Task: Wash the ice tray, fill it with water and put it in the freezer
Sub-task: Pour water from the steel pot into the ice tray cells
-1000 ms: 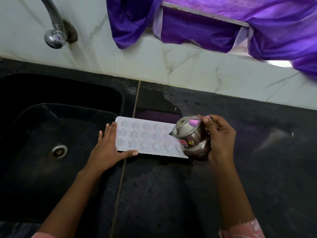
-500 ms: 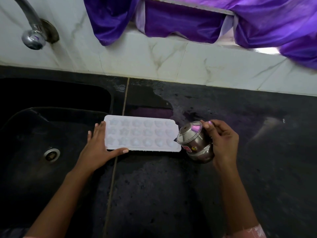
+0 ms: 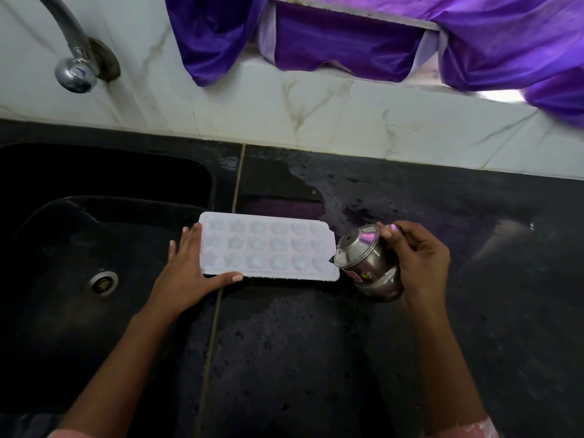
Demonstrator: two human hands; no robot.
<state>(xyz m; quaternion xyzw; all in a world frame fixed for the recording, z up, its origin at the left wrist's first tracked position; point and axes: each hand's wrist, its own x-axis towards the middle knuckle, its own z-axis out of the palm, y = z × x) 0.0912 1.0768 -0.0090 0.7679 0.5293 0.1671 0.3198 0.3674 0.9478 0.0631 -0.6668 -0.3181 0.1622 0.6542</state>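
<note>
One ice tray over sink rim, steel pot beside.

The white ice tray lies flat on my black stone countertop, its left end crossing onto the sink's rim; a wet patch behind it.

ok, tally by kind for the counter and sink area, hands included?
ice tray: 1
steel pot: 1
hands: 2 (left hand flat against the tray's left end, right hand gripping the pot)
tap: 1
sink: 1
total: 6
</note>
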